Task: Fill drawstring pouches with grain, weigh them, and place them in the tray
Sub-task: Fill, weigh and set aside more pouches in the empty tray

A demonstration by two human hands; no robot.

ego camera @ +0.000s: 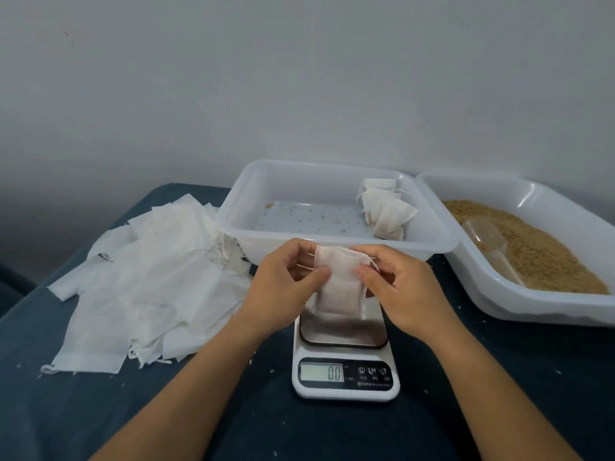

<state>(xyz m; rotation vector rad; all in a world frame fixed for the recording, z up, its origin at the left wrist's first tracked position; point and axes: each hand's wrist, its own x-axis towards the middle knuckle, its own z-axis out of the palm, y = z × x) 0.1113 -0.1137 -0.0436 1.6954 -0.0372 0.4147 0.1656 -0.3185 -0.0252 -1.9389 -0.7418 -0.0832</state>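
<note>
Fingers first: our left thumb [320, 273] and the right fingertips [362, 271] pinch the pouch [339, 287] at its top corners, near the gathered mouth, both hands curled onto the cloth. The left hand [283, 284] and right hand [404, 291] hold it in the air just above the scale [344, 377], which reads zero, so it seems not yet weighed. The pouch looks thin, soft and light, sagging where grain bulges low; we'd judge the grip belongs up by the drawstring, mouth kept upward. Beyond sit the tray [239, 207] with filled pouches [386, 211], the grain tub [499, 271], and empty pouches [149, 277] piled on the left.
</note>
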